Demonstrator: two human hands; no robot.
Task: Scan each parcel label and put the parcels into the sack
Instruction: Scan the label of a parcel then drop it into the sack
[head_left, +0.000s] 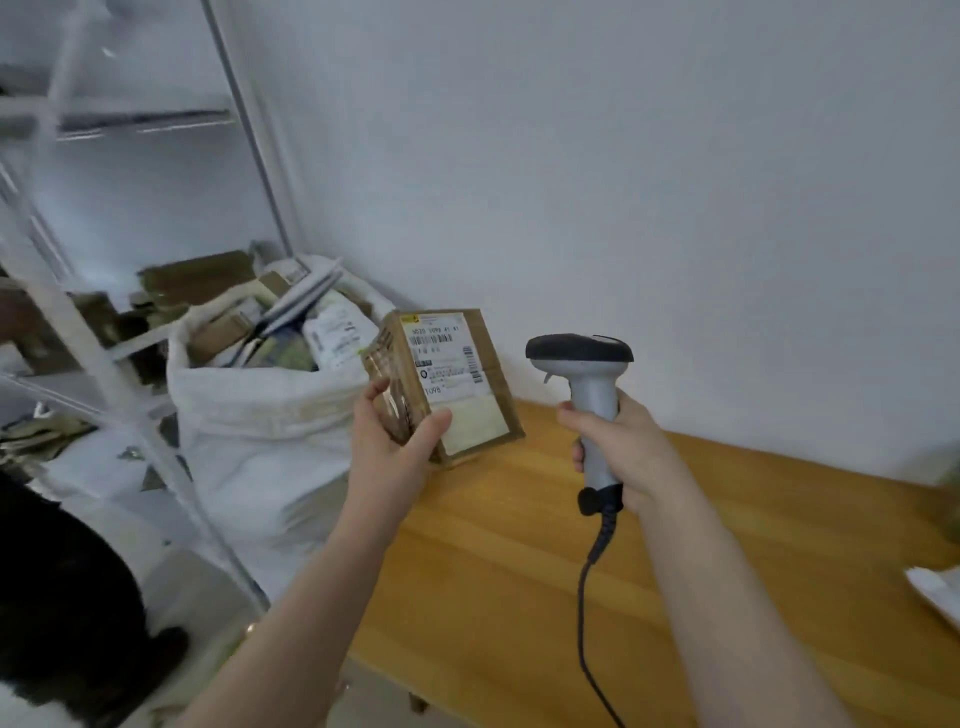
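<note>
The left hand (395, 441) grips a small brown cardboard parcel (441, 384) by its lower left corner, thumb across the near face and fingers curled round the taped side, holding it tilted above the left end of the light wooden desk (519, 571). A white printed shipping label (447, 358) with barcodes covers the parcel's upper face and is turned toward the camera. The right hand (618, 452) is wrapped round the grey handle of a handheld barcode scanner (587, 395), whose dark head points left toward the parcel without touching it; a black cable (587, 597) hangs from the handle's base across the desk. Just left of the desk stands a large white woven sack (260, 431), open at the top and heaped with cardboard boxes and pale mailer bags (291, 322). Behind the sack a white metal shelving rack (104, 338) carries more flattened cardboard.
</note>
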